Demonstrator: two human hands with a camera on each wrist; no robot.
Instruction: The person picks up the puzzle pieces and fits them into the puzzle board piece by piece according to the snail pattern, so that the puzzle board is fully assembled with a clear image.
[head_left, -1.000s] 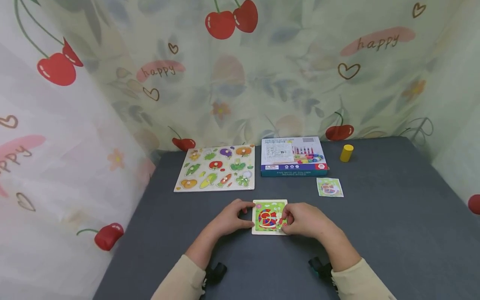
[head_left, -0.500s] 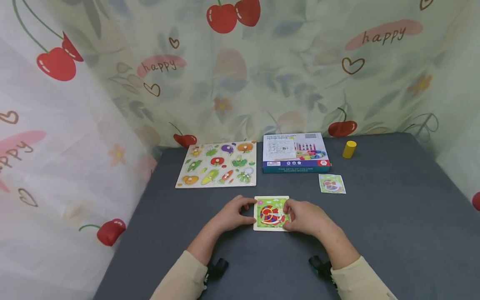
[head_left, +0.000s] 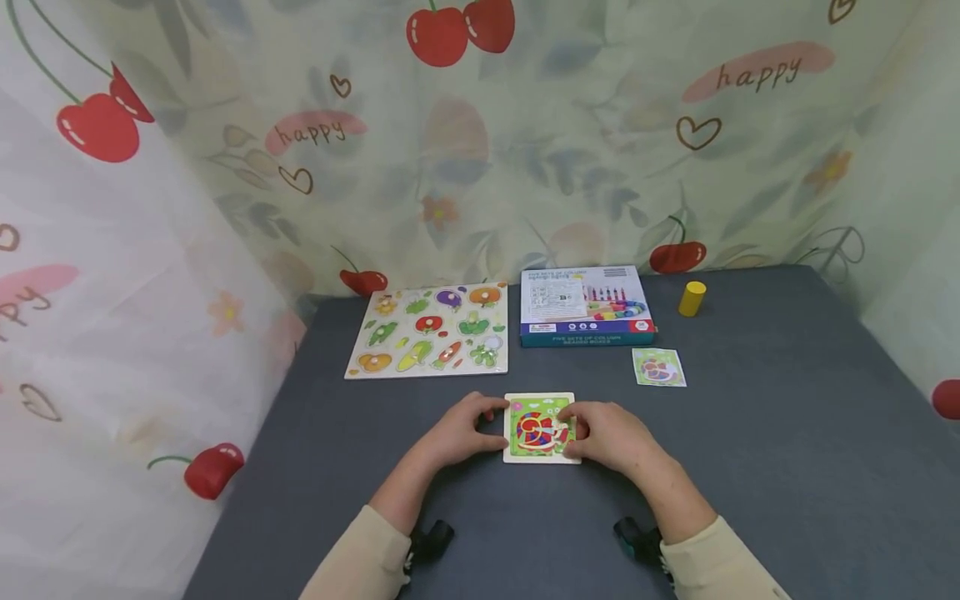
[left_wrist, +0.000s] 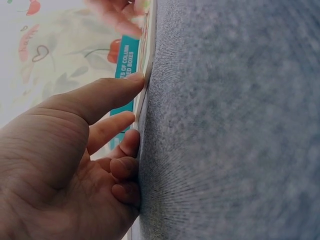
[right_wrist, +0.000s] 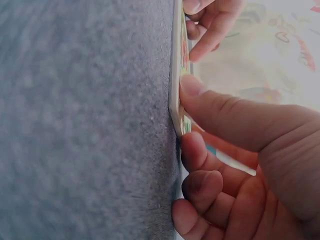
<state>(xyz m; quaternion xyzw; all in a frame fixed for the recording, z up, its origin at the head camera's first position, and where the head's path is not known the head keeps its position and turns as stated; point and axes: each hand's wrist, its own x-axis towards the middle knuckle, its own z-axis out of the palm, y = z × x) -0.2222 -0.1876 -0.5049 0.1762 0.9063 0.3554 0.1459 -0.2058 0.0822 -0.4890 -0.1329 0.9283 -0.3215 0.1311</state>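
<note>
A small square wooden jigsaw puzzle [head_left: 536,433], a red and blue snail on green inside a pale frame, lies on the table between both hands. At its left edge my left hand [head_left: 459,431] touches the frame with thumb and index finger apart; the left wrist view shows the other fingers curled on the table. My right hand [head_left: 613,435] presses the puzzle's right part with thumb and index fingertips, also apart. Its thumb [right_wrist: 192,87] rests on the puzzle's face in the right wrist view. Some pieces on the right are hidden under those fingers.
Behind the puzzle lie a vegetable peg board [head_left: 427,332] and a flat box [head_left: 587,306] of column beads. A small snail picture card [head_left: 659,367] and a yellow cylinder [head_left: 692,298] are at the right. Patterned cloth walls border the dark table [head_left: 780,467].
My right thumb and index finger have gone from pinching at the puzzle's right side to pressing on it, spread apart. The left hand keeps its place. The view has shifted slightly.
</note>
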